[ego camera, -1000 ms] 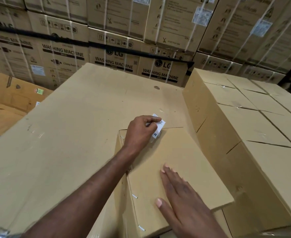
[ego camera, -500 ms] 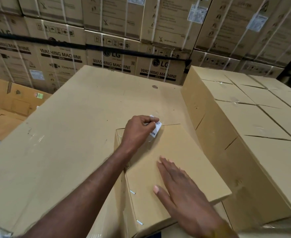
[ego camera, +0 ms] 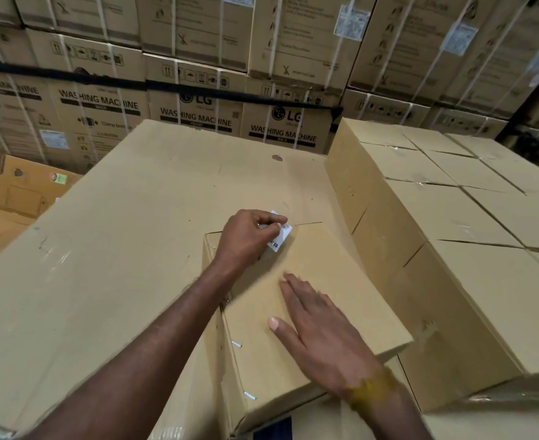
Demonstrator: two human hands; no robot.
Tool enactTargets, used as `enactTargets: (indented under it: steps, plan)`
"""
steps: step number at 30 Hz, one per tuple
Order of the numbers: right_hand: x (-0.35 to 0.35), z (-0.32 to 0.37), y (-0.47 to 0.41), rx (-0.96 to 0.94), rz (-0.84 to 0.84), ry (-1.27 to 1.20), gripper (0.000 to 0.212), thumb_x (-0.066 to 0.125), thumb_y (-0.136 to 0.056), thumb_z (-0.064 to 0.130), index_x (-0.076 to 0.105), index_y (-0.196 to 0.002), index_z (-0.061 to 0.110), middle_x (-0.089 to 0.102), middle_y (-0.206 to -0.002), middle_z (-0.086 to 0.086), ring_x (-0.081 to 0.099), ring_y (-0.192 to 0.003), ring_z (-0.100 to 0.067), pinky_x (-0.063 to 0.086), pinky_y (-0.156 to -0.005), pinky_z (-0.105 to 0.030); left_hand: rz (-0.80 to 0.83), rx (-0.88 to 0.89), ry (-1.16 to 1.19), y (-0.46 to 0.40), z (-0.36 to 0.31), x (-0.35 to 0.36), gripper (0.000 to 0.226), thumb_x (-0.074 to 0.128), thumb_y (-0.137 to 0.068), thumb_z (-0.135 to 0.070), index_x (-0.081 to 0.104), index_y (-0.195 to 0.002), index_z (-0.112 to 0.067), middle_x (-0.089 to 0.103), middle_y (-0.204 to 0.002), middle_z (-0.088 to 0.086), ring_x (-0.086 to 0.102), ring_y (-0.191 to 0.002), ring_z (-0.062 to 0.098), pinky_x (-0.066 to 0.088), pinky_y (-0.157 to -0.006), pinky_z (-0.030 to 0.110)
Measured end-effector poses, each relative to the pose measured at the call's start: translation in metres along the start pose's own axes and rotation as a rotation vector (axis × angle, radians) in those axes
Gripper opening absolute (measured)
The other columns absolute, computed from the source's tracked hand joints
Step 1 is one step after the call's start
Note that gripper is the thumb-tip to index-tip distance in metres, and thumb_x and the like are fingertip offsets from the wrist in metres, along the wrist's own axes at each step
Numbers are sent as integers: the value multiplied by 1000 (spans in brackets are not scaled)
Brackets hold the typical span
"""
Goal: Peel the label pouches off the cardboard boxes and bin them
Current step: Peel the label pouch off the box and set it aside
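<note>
The peeling step is being carried out: the pouch (ego camera: 280, 237), at the far corner of the box (ego camera: 334, 300), is being pinched by the left hand (ego camera: 246, 238), while the box is being steadied by the flat, straight-fingered right hand (ego camera: 319, 331). Binning is judged next; no bin is being shown.

At the centre, the left hand (ego camera: 249, 236) pinches a white label pouch (ego camera: 280, 236) at the far edge of a stapled cardboard box (ego camera: 341, 300), the right hand (ego camera: 322, 338) lies flat on its top toward five o'clock, and strapped washing-machine cartons (ego camera: 198, 115) stand stacked at twelve o'clock.
</note>
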State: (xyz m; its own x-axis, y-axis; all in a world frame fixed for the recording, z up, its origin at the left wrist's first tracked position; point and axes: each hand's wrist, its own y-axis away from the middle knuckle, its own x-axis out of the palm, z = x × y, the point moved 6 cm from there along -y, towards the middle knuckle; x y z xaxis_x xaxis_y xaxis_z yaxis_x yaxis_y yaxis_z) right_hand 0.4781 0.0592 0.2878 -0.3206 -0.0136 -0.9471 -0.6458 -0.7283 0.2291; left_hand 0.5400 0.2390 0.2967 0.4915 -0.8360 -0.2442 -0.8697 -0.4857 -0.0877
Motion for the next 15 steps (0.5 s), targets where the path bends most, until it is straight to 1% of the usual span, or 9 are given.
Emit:
enactTargets:
  steps: [3, 4, 5, 7, 9, 12, 13, 15]
  plan:
    - [6, -2, 38, -8, 61, 40, 87, -14, -76, 75, -25, -152, 34, -37, -153, 26, -31, -140, 9, -16, -114, -18, 10, 3, -3, 1, -1, 2, 29, 59, -87, -15, 80, -101, -28, 74, -93, -10, 44, -39, 5, 34, -39, 20]
    - [5, -4, 41, -2, 83, 55, 91, -17, -71, 76, -26, -151, 34, -38, -152, 27, -32, -139, 9, -17, -114, -18, 12, 5, -16, 1, -2, 2, 28, 59, -87, -16, 80, -101, -28, 73, -94, -12, 47, -41, 4, 35, -39, 20]
    - [3, -6, 38, 3, 93, 52, 89, -15, -73, 76, -26, -151, 35, -37, -152, 27, -30, -139, 9, -15, -115, -19, 14, 6, -38, 1, -2, 1, 28, 59, -87, -16, 80, -100, -28, 73, -95, -14, 50, -43, 4, 37, -39, 20]
    - [-1, -9, 19, 8, 81, 17, 76, 0, -89, 71, -20, -153, 35, -31, -155, 26, -26, -143, 7, -11, -120, -23, 22, 6, -66, 2, -3, 0, 27, 60, -87, -16, 80, -100, -28, 72, -95, -17, 53, -48, 5, 39, -40, 21]
    - [-6, -13, -11, 10, 13, -2, 70, 12, -99, 62, -12, -157, 31, -23, -161, 19, -19, -147, 1, -9, -121, -26, 26, 8, -72, 3, -3, -1, 26, 60, -88, -17, 80, -100, -28, 72, -95, -17, 54, -49, 6, 40, -40, 21]
    - [-11, -18, -49, 38, -34, -15, 69, 18, -103, 56, -4, -159, 23, -13, -166, 7, -11, -151, -7, -6, -122, -29, 20, 32, -87, 4, -5, -1, 25, 61, -87, -17, 80, -99, -28, 73, -98, -15, 59, -55, 7, 42, -41, 22]
    - [-11, -18, -51, 41, -38, -8, 69, 19, -103, 56, -4, -159, 22, -13, -166, 6, -10, -152, -8, -6, -123, -30, 15, 38, -75, 4, -6, -1, 26, 61, -87, -16, 80, -99, -27, 74, -99, -13, 61, -57, 11, 41, -41, 22]
    - [-9, -17, -39, 31, -43, -2, 69, 18, -103, 56, -5, -159, 23, -15, -165, 9, -12, -151, -6, -7, -122, -28, 6, 42, -27, 5, -6, -2, 27, 60, -86, -15, 81, -99, -27, 74, -99, -12, 59, -56, 15, 39, -40, 22]
